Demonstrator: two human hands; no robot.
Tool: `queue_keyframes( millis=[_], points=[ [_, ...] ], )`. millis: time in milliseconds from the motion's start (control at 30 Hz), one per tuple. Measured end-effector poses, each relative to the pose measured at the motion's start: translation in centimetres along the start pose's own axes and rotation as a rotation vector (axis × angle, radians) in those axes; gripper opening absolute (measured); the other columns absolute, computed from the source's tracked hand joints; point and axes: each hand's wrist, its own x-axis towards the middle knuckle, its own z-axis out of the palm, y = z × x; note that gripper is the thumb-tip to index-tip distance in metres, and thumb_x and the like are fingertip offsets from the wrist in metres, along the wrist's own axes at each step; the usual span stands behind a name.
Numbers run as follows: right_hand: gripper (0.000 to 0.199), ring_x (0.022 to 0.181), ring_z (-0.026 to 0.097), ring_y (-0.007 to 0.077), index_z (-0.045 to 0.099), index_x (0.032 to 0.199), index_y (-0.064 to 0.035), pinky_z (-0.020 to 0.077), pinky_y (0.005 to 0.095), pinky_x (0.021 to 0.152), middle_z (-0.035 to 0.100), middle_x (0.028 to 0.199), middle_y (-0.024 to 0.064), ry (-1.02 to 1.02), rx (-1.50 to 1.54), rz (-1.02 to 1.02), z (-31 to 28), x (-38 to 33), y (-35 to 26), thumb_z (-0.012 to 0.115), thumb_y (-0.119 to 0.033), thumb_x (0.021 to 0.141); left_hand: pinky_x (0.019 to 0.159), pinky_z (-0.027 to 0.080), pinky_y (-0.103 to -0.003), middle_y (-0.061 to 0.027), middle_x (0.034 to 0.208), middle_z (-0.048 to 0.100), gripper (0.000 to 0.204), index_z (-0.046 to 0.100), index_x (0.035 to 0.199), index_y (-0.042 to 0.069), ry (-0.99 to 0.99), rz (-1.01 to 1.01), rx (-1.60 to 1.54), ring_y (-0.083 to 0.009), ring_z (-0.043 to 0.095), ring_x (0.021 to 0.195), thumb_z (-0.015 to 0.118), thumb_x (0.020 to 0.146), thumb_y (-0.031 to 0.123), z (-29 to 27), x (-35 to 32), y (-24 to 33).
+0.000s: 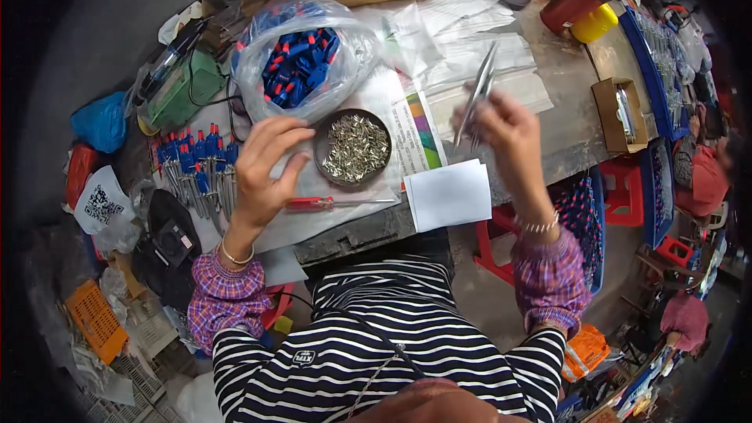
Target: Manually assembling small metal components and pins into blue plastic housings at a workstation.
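While the right hand holds a thin metal piece up off the bench, its fingers are pinched together on the lower end, so the shiny strip runs on a steep slant, top end tipped away toward the far papers. Looks like tweezers or a pair of slim blades, can't really tell which.

Left hand is the interesting bit: fingers spread and loosely curled, holding nothing that I can see, hovering just beside the round dish of small silvery metal bits. The dish lies to the right of those fingertips, between the two hands, so the left is clearly the nearer one to it. A red-handled tool lies flat just in front of the dish, long axis running left to right. Behind the dish sits a plastic bag of blue and red parts.
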Motion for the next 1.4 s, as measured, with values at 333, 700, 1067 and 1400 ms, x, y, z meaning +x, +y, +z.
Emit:
queue_keyframes(
  millis=[333,700,1067,1400],
  points=[
    [0.026,0.076,0.064,0.0109,0.056,0.112,0.0074,0.0492,0.0209,0.064,0.067,0.088,0.0089,-0.011,-0.086,0.016,4.9,-11.3,7.7,0.056,0.000,0.087,0.077,0.047,-0.024,-0.0061,0.102,0.059,0.040,0.055,0.117,-0.001,-0.465,-0.584,-0.917,-0.0111,0.055,0.091,0.066,0.078,-0.001,7.4,-1.9,5.5],
    [0.021,0.067,0.059,0.0080,0.062,0.104,0.0055,0.0475,0.0220,0.060,0.067,0.076,0.0072,-0.059,-0.160,0.023,4.9,-12.9,10.9,0.059,-0.003,0.085,0.066,0.049,-0.022,-0.0030,0.088,0.059,0.024,0.059,0.098,-0.007,-0.349,-0.574,-0.932,-0.0081,0.058,0.077,0.067,0.076,-0.003,8.6,-4.5,6.6],
    [0.022,0.074,0.064,0.0106,0.062,0.106,0.0061,0.0499,0.0225,0.067,0.069,0.080,0.0091,-0.105,-0.008,0.074,5.1,-12.8,10.7,0.054,-0.001,0.087,0.066,0.050,-0.022,-0.0025,0.088,0.059,0.025,0.057,0.103,-0.006,-0.453,-0.693,-1.046,-0.0078,0.058,0.077,0.065,0.080,-0.001,8.3,-4.3,6.8],
    [0.023,0.075,0.062,0.0108,0.058,0.110,0.0078,0.0509,0.0227,0.071,0.066,0.083,0.0070,-0.131,0.089,0.226,5.2,-13.0,10.2,0.052,-0.002,0.090,0.055,0.046,-0.021,-0.0016,0.076,0.059,0.011,0.060,0.085,-0.006,-0.520,-0.473,-0.601,-0.0062,0.056,0.065,0.063,0.084,0.005,7.9,-3.6,6.4]
  ],
)
